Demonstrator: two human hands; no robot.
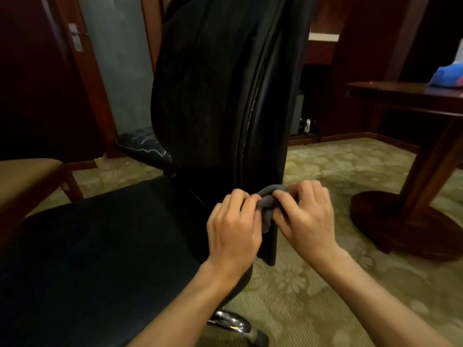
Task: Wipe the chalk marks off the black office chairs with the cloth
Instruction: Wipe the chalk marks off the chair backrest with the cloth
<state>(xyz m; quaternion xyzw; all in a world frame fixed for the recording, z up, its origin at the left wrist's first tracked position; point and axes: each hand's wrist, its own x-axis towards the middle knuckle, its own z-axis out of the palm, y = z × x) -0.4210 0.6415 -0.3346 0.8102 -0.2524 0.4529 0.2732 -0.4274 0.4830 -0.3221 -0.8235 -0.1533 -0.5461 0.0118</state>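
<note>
The chair (pixel 213 101) fills my view: its tall black backrest stands upright ahead of me, seen nearly edge-on, with the seat (pixel 100 246) spreading low to my left. A second chair (pixel 144 144) shows only a seat corner behind it, streaked with pale lines that may be chalk. To the right a table (pixel 400 96) stands on the carpet (pixel 325 296).

Both my forearms reach in from below and meet at the lower edge of the backrest. My left hand (pixel 233 229) has its fingers curled, pinching one side of the cloth (pixel 268 204); my right hand (pixel 305 216) pinches the other side, knuckles up, thumbs facing each other. The cloth is a small grey wad bunched between them, just against the backrest's edge.

I judge this to be a regrip or refold between wipes, not a stroke itself. I can't make out chalk on this chair in the dim light. Next I'd want a fresh face of cloth flattened under one hand, then pressed along the seam or carried to the streaked chair.
</note>
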